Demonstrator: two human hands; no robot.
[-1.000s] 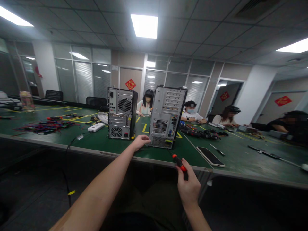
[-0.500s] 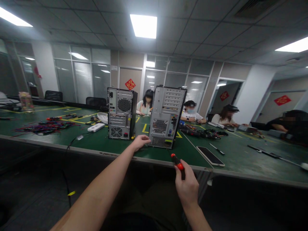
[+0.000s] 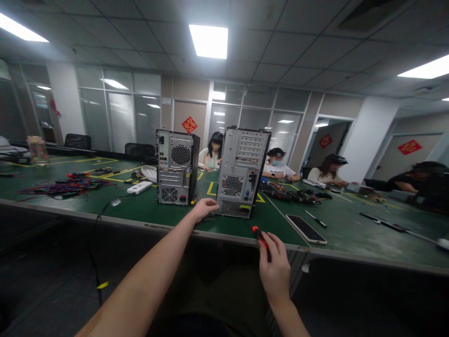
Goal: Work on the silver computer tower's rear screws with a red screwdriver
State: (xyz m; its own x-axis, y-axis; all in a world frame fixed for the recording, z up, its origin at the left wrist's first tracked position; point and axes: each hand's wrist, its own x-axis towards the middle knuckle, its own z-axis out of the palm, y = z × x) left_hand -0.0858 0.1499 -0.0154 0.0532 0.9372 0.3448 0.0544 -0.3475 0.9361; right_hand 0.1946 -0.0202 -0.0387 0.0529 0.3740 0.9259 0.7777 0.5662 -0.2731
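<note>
A tall grey computer case (image 3: 234,164) stands upright on the green table, its back panel with slots and ports facing me. My left hand (image 3: 205,209) is at its lower left edge, fingers bent and closed against the corner. My right hand (image 3: 276,257) is closed round a screwdriver (image 3: 258,233) with a red and black handle, in front of the table edge. Its thin dark shaft points up and left toward the bottom right of the case; whether the tip touches is too small to tell. A second, smaller computer case (image 3: 173,166) stands upright to the left.
On the right lie a phone (image 3: 306,229), a small knife-like tool (image 3: 315,218) and black cables (image 3: 298,194). A white power strip (image 3: 139,187) and a tangle of coloured wires (image 3: 66,186) are on the left. Several people sit across the green table (image 3: 224,229).
My right hand has shifted slightly right with the screwdriver, whose handle has turned a little in the fingers. The left hand stays at the edge of the case.
</note>
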